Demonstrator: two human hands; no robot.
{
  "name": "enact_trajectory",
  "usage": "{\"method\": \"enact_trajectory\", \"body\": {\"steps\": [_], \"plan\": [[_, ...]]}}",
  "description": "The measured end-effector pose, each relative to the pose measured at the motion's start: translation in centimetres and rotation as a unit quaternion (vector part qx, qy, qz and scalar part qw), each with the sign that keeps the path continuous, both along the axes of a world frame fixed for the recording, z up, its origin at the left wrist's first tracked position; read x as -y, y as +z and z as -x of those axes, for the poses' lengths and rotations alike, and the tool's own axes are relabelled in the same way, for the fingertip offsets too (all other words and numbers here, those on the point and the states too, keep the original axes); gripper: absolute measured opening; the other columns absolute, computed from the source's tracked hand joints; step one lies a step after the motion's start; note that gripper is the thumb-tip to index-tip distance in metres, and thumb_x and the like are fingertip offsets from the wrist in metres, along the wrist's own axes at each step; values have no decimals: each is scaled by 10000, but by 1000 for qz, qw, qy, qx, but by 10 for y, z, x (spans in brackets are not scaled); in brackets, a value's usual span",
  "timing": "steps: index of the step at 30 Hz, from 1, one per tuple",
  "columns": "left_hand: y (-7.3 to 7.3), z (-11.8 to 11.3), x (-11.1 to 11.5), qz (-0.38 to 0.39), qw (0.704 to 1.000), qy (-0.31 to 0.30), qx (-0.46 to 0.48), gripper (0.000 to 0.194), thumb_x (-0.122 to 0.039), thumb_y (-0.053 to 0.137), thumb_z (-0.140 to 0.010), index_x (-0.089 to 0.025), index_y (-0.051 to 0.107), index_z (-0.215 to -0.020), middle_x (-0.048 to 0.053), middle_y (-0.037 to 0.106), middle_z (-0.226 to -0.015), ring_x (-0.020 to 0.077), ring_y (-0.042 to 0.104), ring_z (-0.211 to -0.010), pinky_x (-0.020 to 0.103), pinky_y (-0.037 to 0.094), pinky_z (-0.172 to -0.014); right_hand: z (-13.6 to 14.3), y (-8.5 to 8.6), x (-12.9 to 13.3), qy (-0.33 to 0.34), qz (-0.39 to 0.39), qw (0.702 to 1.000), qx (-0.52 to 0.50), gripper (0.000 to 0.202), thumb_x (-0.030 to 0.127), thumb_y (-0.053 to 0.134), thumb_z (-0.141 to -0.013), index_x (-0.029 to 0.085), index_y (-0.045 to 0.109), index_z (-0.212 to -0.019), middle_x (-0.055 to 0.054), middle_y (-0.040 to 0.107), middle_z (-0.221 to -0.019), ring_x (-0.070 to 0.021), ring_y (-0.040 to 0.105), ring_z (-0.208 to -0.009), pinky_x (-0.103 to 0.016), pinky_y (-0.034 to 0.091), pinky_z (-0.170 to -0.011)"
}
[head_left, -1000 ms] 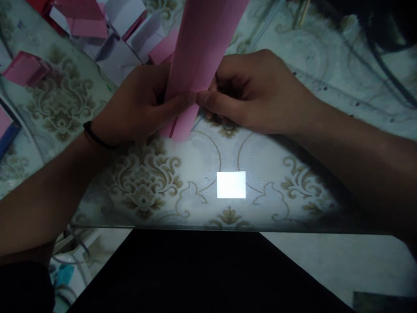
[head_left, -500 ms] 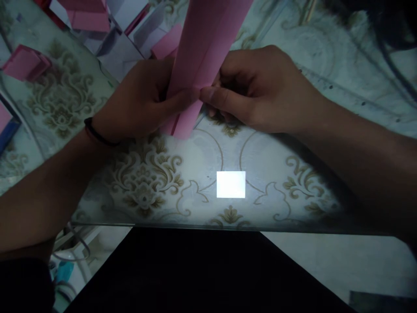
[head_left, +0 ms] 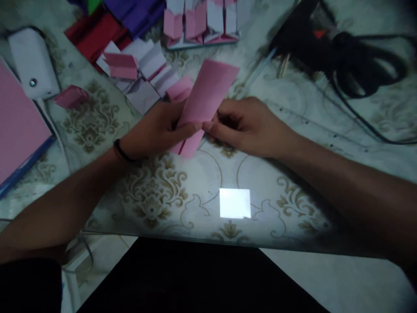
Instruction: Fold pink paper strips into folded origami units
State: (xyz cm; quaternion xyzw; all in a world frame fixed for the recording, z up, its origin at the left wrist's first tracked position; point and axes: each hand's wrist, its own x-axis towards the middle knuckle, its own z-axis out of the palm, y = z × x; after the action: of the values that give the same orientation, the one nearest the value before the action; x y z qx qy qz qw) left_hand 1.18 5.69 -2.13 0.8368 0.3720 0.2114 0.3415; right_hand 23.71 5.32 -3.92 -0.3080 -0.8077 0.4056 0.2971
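A long folded strip of pink paper (head_left: 208, 91) slants up and to the right above the patterned table (head_left: 202, 187). My left hand (head_left: 163, 128) grips its lower left part, with the thumb lying across the front. On the other side my right hand (head_left: 247, 126) pinches the strip's right edge between thumb and fingers. Both thumb tips nearly meet near the lower end. The fingers behind the paper are partly hidden.
Folded white and pink paper pieces (head_left: 146, 65) lie behind my left hand, beside red (head_left: 97, 37) and purple (head_left: 137, 15) ones. A clear ruler (head_left: 319, 130), a black tool with a cable (head_left: 302, 37), a white device (head_left: 34, 63) and pink sheets (head_left: 19, 121) surround the hands.
The view has shifted and shows more of the table's far side, so hands and paper appear lower and smaller. Both hands keep the same hold on the pink strip.
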Motion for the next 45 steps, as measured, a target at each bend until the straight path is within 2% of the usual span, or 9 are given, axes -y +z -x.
{"method": "enact_trajectory", "body": {"steps": [4, 7, 11, 18, 25, 37, 45], "plan": [[1, 2, -2, 0, 1000, 3, -23, 344, -322, 570, -936, -165, 470, -647, -51, 357, -567, 91, 348, -549, 249, 251, -520, 2, -3, -3, 14, -3, 1000, -8, 364, 458, 569, -991, 169, 558, -771, 51, 447, -602, -85, 381, -528, -224, 320, -511], [1, 3, -2, 11, 999, 11, -33, 385, -383, 545, -934, -176, 434, -629, -49, 341, -552, 97, 342, -526, 254, 225, -493, 4, -5, -5, 19, 0, 1000, -8, 337, 443, 569, -989, 162, 574, -804, 58, 438, -605, -82, 370, -526, -211, 314, -516], [2, 3, -1, 15, 999, 22, -37, 395, -382, 550, -919, -186, 386, -617, -54, 318, -556, 92, 304, -518, 245, 206, -478, 6, -5, -6, 24, -6, 1000, -13, 331, 422, 534, -1000, 158, 567, -803, 63, 408, -600, -82, 346, -529, -203, 301, -522], [5, 3, -1, 29, 999, 17, -34, 362, -371, 538, -924, -171, 436, -640, -46, 357, -595, 95, 342, -550, 225, 239, -492, 5, -4, -7, 26, -10, 1000, -11, 336, 414, 528, -999, 164, 537, -774, 62, 388, -603, -85, 339, -544, -201, 290, -536], [4, 4, -1, 23, 999, 21, -30, 382, -382, 548, -915, -179, 405, -625, -51, 338, -574, 90, 323, -532, 222, 223, -477, 6, -4, -7, 25, -11, 1000, -15, 349, 421, 522, -1003, 176, 509, -755, 66, 374, -598, -84, 331, -535, -200, 288, -528], [2, 5, -2, 22, 999, 10, -30, 389, -366, 548, -937, -174, 413, -627, -54, 316, -572, 86, 295, -527, 233, 205, -478, 5, -5, -7, 23, -16, 1000, -9, 309, 384, 526, -1000, 169, 541, -779, 63, 399, -600, -83, 346, -536, -202, 300, -529], [2, 4, 0, 27, 999, 14, -22, 370, -361, 559, -930, -168, 448, -635, -50, 353, -579, 91, 320, -541, 229, 219, -478, 5, -4, -6, 22, -10, 1000, -10, 286, 359, 533, -991, 168, 543, -778, 66, 387, -598, -85, 339, -537, -211, 291, -528]]}}
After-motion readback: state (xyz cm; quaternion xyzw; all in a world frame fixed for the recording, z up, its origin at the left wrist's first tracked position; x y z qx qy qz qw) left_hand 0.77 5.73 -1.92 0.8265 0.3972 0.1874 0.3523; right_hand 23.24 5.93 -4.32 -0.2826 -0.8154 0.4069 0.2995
